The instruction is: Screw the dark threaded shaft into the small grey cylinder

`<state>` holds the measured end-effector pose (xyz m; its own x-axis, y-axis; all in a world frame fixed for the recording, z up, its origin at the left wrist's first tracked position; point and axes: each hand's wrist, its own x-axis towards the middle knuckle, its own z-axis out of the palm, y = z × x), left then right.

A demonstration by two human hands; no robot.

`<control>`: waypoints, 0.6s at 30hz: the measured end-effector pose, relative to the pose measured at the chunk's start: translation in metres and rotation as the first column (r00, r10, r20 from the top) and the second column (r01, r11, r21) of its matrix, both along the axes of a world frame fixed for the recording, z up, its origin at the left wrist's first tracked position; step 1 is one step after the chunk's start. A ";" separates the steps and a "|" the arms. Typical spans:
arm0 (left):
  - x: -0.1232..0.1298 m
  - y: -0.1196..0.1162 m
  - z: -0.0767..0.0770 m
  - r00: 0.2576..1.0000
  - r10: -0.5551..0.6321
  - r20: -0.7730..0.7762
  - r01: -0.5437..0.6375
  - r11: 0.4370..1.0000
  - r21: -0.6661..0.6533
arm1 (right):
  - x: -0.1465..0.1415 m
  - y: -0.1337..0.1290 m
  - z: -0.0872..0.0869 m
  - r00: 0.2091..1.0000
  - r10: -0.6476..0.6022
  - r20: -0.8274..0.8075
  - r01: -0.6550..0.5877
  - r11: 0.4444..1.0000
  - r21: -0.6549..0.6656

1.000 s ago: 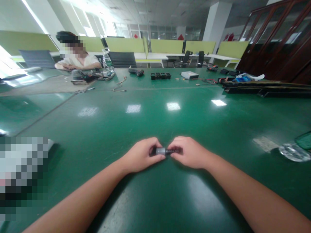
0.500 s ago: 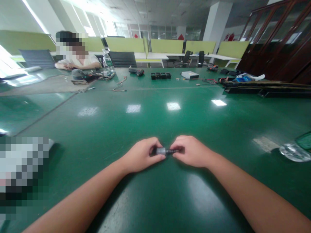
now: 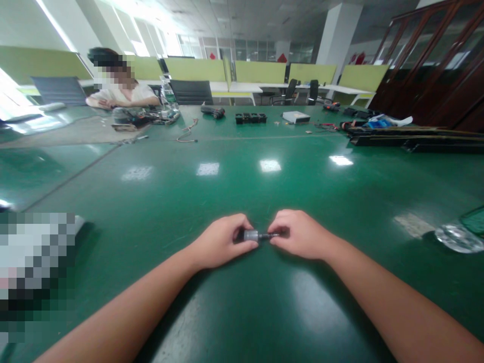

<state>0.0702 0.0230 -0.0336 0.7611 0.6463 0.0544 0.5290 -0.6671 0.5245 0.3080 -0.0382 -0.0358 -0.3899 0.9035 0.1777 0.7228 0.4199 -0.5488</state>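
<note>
A small grey-and-black cylinder (image 3: 251,235) lies sideways between the two hands, low over the green counter (image 3: 242,186). The left hand (image 3: 221,243) has its fingers curled closed around the grey body; the right hand (image 3: 297,234) has its fingers pinched on the thin dark end. Across the counter, a clear bottle (image 3: 166,85) bears a greenish label (image 3: 169,96), too small to read.
</note>
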 end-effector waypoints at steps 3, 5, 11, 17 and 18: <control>0.000 0.000 0.000 1.000 -0.004 0.006 0.004 1.000 0.000 | 0.002 0.000 0.001 1.000 -0.003 0.005 0.003 1.000 -0.002; 0.000 0.000 0.000 1.000 -0.004 0.008 0.004 1.000 -0.002 | 0.002 0.000 0.001 1.000 -0.003 0.008 0.003 1.000 -0.003; 0.000 0.000 0.000 1.000 -0.012 0.000 0.012 1.000 0.007 | 0.004 0.000 0.001 0.999 -0.001 0.032 0.001 1.000 0.005; 0.000 -0.001 0.001 1.000 -0.010 0.010 0.010 1.000 -0.009 | 0.006 0.001 0.003 0.999 -0.009 0.046 0.009 1.000 0.003; 0.000 -0.001 0.001 1.000 -0.009 0.011 0.009 1.000 -0.012 | 0.007 0.001 0.003 0.999 -0.010 0.049 0.010 1.000 0.003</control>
